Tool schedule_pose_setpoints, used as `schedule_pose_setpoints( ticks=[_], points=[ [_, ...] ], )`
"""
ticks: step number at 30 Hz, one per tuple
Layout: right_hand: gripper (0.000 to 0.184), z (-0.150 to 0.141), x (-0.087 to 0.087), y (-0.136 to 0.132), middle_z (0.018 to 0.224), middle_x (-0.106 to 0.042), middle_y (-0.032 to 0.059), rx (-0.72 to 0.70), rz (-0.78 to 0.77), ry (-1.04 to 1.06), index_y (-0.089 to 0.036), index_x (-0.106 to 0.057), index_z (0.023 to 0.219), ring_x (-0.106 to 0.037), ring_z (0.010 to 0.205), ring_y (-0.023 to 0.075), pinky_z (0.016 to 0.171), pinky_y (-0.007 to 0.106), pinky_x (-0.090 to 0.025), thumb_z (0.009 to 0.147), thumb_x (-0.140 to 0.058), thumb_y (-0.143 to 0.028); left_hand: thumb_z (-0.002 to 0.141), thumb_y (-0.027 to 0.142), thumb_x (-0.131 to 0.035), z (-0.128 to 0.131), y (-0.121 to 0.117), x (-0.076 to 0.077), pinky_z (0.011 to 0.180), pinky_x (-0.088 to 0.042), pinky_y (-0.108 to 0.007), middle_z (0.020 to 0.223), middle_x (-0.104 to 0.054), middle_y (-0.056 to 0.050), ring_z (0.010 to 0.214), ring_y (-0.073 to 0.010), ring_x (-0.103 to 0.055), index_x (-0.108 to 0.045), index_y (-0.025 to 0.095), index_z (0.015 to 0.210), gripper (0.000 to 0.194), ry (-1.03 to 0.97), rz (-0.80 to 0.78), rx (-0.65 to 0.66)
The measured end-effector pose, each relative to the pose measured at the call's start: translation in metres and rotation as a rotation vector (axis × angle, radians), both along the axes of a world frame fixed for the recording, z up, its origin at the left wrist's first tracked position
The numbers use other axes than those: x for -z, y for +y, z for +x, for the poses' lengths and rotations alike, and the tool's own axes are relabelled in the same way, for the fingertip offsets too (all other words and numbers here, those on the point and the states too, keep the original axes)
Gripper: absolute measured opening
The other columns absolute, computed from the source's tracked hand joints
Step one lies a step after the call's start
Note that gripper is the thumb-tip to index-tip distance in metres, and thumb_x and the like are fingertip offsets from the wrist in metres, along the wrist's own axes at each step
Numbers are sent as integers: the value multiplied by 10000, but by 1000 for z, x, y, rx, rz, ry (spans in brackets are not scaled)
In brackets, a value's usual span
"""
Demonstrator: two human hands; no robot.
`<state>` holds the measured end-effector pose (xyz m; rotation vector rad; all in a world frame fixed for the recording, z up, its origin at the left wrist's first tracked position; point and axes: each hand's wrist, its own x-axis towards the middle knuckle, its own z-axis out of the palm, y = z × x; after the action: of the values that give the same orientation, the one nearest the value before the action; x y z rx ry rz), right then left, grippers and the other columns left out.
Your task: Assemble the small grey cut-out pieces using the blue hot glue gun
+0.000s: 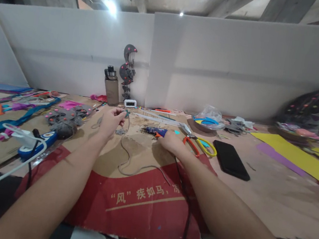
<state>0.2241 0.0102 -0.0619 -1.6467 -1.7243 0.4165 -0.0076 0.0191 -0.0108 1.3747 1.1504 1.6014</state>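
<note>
My left hand [113, 120] is closed in a pinch at the far middle of the cardboard. At its fingertips is the end of a thin grey cord [128, 156], with a small dark greenish bit too small to make out. From there the cord trails in curves towards me across the cardboard. My right hand [170, 141] is wrapped round a blue hot glue gun [162, 132] with an orange trigger. Its nozzle end points left, beside a small wire stand [151, 128]. A black cable [187, 193] runs from under my right hand down over the table's front edge.
Scissors [199, 143] and a black phone [230, 159] lie right of my right hand. At left are grey felt pieces [67, 117] and a power strip [37, 144] with a white plug. A bottle [112, 88] and a plastic-covered bowl [207, 122] stand behind.
</note>
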Motion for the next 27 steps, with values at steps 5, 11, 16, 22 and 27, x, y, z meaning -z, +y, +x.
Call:
schedule_pose_setpoints(
  ticks=[5,11,16,22,27],
  points=[
    [222,-6,-24,-6,760,-608,69,42,70,234,-158,-571,845,-549,678,193,606,298,-400,669,-518,-283,639,334,-684,1,0,2,381,-319,-180,512,-498,31,422,-68,-439,-598,132,746,244,8,-51,2],
    [227,-26,-46,-33,769,-572,21,-115,204,424,-177,-530,891,-517,675,153,633,287,-430,680,-457,-215,620,295,-705,4,-1,3,407,-325,-179,499,-498,33,415,-54,-424,-567,133,680,221,-100,-95,78],
    [300,-37,-46,-43,946,-586,36,-428,199,610,-214,-491,1032,-533,659,126,568,268,-466,733,-473,-210,584,235,-708,6,0,4,431,-346,-178,520,-506,31,438,-53,-441,-560,130,652,193,-198,-112,145],
    [295,-39,-42,-46,881,-617,53,-388,246,389,-205,-501,1091,-554,715,167,667,321,-473,817,-496,-315,566,203,-687,6,0,5,445,-368,-184,532,-518,30,441,-56,-457,-555,134,646,169,-206,-125,145],
    [346,-39,-43,-49,958,-632,88,-340,331,202,-181,-490,1163,-570,831,207,760,348,-445,837,-479,-297,585,233,-690,7,0,5,448,-379,-189,518,-515,32,432,-59,-452,-540,143,646,185,-179,-137,143]
  ],
)
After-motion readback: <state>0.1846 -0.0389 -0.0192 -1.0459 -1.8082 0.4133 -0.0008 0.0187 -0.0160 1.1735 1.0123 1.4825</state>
